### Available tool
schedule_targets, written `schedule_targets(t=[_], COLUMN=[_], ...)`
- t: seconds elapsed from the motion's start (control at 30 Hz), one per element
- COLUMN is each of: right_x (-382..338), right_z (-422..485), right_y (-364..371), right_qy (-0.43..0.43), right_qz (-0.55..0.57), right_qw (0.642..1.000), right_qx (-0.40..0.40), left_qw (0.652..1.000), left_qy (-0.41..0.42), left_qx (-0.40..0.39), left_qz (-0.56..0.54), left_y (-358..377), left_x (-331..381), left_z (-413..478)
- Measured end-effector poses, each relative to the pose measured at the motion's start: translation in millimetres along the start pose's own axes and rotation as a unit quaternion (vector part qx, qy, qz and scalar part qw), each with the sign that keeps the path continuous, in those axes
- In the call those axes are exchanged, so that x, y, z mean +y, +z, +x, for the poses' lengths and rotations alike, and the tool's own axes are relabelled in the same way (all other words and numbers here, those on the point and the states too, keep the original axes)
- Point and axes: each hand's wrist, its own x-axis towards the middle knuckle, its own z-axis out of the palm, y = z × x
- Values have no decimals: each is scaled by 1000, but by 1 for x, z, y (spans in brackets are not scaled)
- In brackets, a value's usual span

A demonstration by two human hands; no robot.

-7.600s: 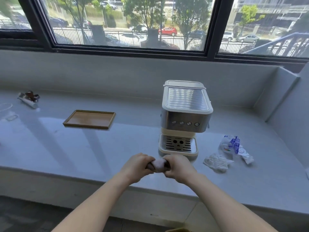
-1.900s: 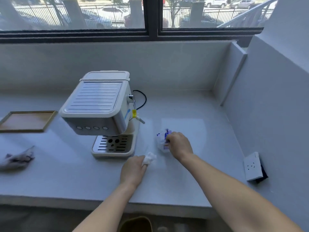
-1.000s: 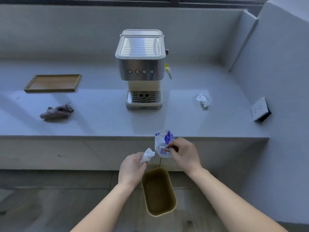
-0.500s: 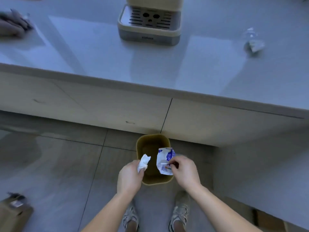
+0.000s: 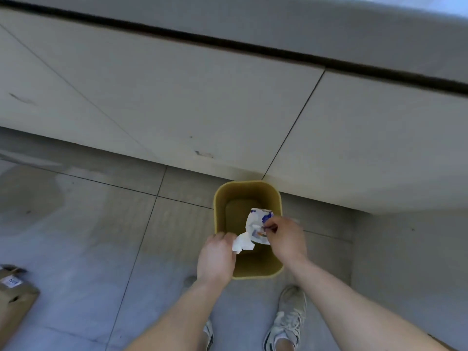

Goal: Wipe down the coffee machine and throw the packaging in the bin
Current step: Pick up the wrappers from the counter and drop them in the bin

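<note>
A mustard-yellow bin (image 5: 220,211) stands on the floor against the counter base, its inside dark. Over its opening my left hand (image 5: 216,257) is closed on a crumpled white wrapper (image 5: 242,245). My right hand (image 5: 285,239) pinches a white packet with blue print (image 5: 257,225) between thumb and fingers, also above the bin's mouth. The two pieces of packaging touch each other. The coffee machine is out of view.
The counter's pale front panels (image 5: 177,97) and its overhanging edge (image 5: 329,29) fill the upper half. Grey floor tiles (image 5: 88,224) spread to the left. A brown cardboard box (image 5: 14,297) lies at the lower left. My two shoes (image 5: 288,323) stand just behind the bin.
My view has tilted further down, so the countertop and coffee machine have left the frame. Both hands, still holding the packaging, have lowered over the bin's opening.
</note>
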Motion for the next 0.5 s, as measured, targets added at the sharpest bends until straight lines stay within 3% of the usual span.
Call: schedule_targets(t=[0.1,0.5], right_x=[1,9], right_z=[7,5], right_y=[9,4], right_qy=[-6,-17], right_qz=[11,34], right_qw=[1000,999], right_qx=[4,-10], left_qw=[999,996], left_qy=[31,23], left_qx=[7,28], left_qz=[-3,77], left_y=[10,-10], left_x=[0,-3], left_z=[4,10])
